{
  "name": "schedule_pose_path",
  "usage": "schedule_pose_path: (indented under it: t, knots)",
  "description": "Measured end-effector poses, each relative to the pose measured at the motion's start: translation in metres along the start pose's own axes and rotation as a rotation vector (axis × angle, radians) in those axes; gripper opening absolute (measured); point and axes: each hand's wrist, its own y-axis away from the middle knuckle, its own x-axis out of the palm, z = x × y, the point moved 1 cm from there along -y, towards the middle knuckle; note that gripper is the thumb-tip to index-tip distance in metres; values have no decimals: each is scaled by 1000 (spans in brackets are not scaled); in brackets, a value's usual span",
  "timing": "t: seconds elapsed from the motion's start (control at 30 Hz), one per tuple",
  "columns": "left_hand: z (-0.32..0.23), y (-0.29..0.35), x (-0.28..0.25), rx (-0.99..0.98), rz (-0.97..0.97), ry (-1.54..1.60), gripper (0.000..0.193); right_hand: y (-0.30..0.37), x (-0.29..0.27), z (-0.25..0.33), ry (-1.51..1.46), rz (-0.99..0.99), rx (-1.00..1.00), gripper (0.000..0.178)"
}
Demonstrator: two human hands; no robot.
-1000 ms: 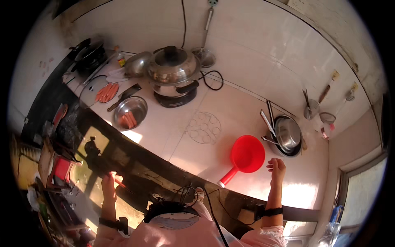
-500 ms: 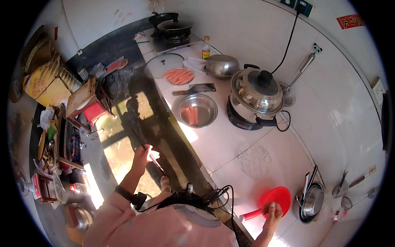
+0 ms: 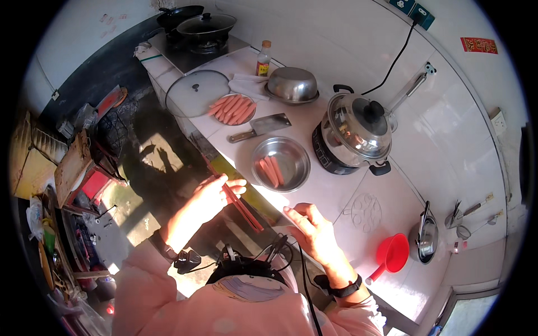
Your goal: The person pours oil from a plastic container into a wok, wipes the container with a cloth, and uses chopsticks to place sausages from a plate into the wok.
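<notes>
My left hand (image 3: 210, 199), out over the floor beside the counter edge, grips a pair of long reddish-brown chopsticks (image 3: 240, 207) that slant down to the right. My right hand (image 3: 311, 232) is raised at the counter's near edge with nothing visible in it, fingers loosely bent and apart. Ahead of both hands, a round steel bowl (image 3: 298, 162) holds several pink sausages (image 3: 271, 171). Behind the bowl lies a cleaver (image 3: 269, 125) with a wooden handle. More sausages (image 3: 232, 108) are piled on a plate. A red plastic dipper (image 3: 395, 252) rests on the counter, right of my right hand.
A lidded steel pot (image 3: 358, 129) stands on a black electric base. Farther back are an upturned steel bowl (image 3: 292, 84), a sauce bottle (image 3: 263, 59), a glass lid (image 3: 196, 92) and a stove with a pan (image 3: 206, 28). A wire rack (image 3: 366, 213) lies near nested bowls (image 3: 428, 241).
My right hand has left the red dipper and come left toward my left hand. The left hand has risen nearer the counter with the chopsticks. The whole view has shifted.
</notes>
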Motion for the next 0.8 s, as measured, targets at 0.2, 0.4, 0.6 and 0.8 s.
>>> schedule_pose_path:
  t: [0.2,0.4,0.6,0.8]
  knots:
    - [14,-19,34,-215,378,-35,35,-53,61,21,-19,-45,-351,34]
    - [-7,-66,-23,-354,303,-439,41,-58,59,-26,-60,-244,-6,19]
    - [-20,-122,-63,-445,186,-787,49,-19,71,-133,-236,-536,538,6]
    - [39,-184,-65,-652,110,-551,72,-45,88,-146,-245,-338,559,10]
